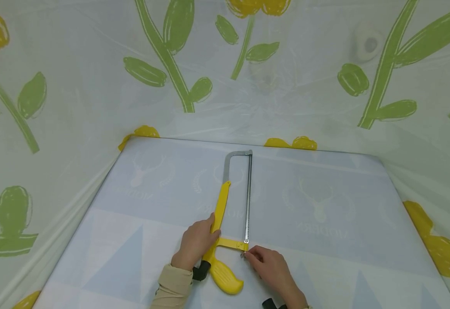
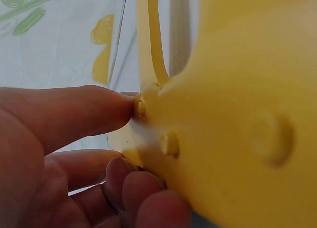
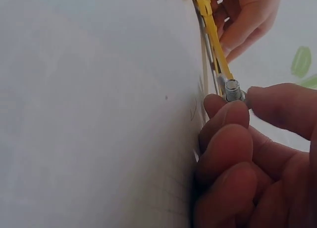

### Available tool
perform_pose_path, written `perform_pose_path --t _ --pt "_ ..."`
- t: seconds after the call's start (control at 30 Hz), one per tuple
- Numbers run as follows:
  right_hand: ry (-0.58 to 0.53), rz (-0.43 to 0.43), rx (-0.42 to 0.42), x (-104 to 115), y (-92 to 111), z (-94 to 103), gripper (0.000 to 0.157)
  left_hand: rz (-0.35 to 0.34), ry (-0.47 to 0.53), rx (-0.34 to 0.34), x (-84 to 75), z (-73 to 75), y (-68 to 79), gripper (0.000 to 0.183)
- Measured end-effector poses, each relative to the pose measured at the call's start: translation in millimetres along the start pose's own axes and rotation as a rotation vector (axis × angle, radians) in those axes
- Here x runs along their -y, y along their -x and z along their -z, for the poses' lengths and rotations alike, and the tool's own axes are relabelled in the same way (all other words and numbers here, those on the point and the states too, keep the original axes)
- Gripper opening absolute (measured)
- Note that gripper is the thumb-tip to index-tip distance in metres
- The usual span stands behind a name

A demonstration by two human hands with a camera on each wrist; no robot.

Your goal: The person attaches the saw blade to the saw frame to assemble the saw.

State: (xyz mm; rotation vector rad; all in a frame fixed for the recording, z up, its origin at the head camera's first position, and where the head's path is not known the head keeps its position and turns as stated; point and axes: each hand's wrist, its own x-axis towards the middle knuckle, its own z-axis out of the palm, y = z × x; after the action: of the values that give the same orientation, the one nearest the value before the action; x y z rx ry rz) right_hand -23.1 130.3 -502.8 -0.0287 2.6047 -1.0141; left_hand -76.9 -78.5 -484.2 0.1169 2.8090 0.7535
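Observation:
A hacksaw (image 1: 222,201) with a yellow frame and a grey metal front bow (image 1: 226,165) lies on the table. Its blade (image 1: 248,197) runs along the right side, away from me. My left hand (image 1: 196,242) grips the yellow frame just above the handle (image 1: 226,278), thumb on one side and fingers curled on the other in the left wrist view. At the blade's near end, my right hand (image 1: 272,267) pinches a small metal nut, probably a wing nut, on a threaded bolt (image 3: 233,90). The fingertips partly hide the nut.
The table (image 1: 113,240) has a pale cover with blue triangles and faint deer prints. Behind and beside it hangs a whitish sheet (image 1: 86,94) with green leaves and yellow flowers. Black straps (image 1: 201,271) sit at both wrists.

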Motion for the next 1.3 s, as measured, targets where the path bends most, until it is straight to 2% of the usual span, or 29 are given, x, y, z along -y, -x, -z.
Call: perform_pose_path --t 0.13,0.3,0.67,0.93,1.3 --pt "-0.004 0.018 -0.013 -1.4 -0.3 0.0 0.021 -0.001 0.009 -0.001 -0.7 1.2 0.5 0.058" --pt "-0.052 0.020 -0.011 -3.6 -0.7 -0.3 0.022 -0.001 0.009 -0.001 -1.1 1.5 0.5 0.058" --pt "-0.134 -0.043 -0.038 -2.6 -0.5 1.8 0.026 -0.010 0.008 -0.010 -1.0 1.5 0.6 0.057" --pt "-0.130 -0.052 -0.036 -0.1 1.3 1.6 0.025 0.000 0.008 0.002 -1.2 1.9 1.9 0.057" --pt "-0.110 0.022 0.007 -4.6 0.4 1.8 0.028 0.015 0.011 0.009 -1.9 1.7 0.8 0.058"
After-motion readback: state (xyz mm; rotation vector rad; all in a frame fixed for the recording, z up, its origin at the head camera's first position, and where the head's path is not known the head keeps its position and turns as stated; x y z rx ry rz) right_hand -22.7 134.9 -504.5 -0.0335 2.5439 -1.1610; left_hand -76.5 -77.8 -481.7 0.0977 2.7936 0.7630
